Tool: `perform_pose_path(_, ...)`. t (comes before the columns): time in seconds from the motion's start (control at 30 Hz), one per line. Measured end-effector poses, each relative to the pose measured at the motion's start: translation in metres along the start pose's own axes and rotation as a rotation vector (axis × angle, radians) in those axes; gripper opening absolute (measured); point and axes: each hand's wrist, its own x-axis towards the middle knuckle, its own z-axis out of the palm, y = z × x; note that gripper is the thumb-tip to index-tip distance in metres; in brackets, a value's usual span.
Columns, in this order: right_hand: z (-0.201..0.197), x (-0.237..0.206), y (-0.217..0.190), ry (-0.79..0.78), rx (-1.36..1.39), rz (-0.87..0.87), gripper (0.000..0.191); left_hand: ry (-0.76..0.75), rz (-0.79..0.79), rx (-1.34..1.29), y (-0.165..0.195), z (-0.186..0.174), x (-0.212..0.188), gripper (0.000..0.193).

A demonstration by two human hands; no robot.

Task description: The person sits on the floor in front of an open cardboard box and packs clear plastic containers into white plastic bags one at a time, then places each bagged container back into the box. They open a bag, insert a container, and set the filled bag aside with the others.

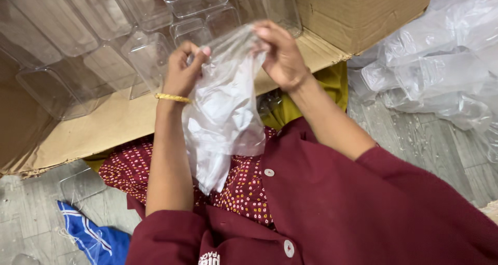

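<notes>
Both hands raised, fingers pinching shut

The left hand [182, 70] and right hand [277, 52] are hovering level, forearms bare, wrists bending inward, maroon sleeves bunching at the elbows.

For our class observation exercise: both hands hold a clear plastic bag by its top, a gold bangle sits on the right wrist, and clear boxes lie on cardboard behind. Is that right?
One detail is wrong. The bangle is on the left wrist, not the right, as the head view shows. The rest stands: left hand and right hand hold the bag by its top, and clear boxes lie on the cardboard behind.
</notes>
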Motion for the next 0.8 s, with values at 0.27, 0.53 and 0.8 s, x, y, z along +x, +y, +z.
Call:
perform_pose_path(0.27,0.023,0.092,0.07,0.007,-1.386,-0.505,0.039,0.523,0.366,1.053,0.0,-0.01,0.009,0.015)
perform_pose_path(0.53,0.049,0.009,-0.006,0.178,-1.266,-0.431,0.024,0.219,-0.001,0.153,0.032,0.01,-0.017,0.014)
perform_pose_path(0.8,0.003,-0.019,-0.012,0.222,-0.646,0.016,0.011,0.064,-0.002,-0.211,0.003,0.043,-0.026,0.014)
